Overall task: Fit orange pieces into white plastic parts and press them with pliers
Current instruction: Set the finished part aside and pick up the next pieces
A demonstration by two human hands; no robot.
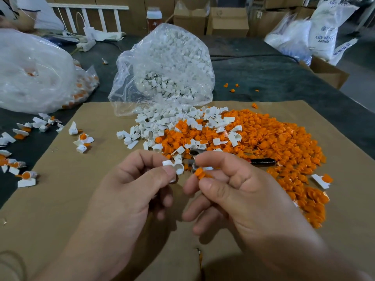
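Observation:
My left hand (pixel 129 191) pinches a white plastic part (pixel 176 166) between thumb and forefinger, its round cup facing right. Close beside it, my right hand (pixel 233 191) pinches an orange piece (pixel 199 173) at its fingertips; a small gap separates the two pieces. Behind the hands lie pliers, metal jaws (pixel 194 154) partly hidden by my right fingers and a dark handle (pixel 262 162) poking out on the orange pile (pixel 284 142). Loose white parts (pixel 162 126) spill from an open clear bag (pixel 162 67).
Brown cardboard (pixel 60 209) covers the dark table. Assembled white-and-orange parts (pixel 83 138) lie scattered at left, near a large clear bag (pixel 34 74). Boxes, sacks and a bottle (pixel 154 18) stand at the back. Another person sits at top left.

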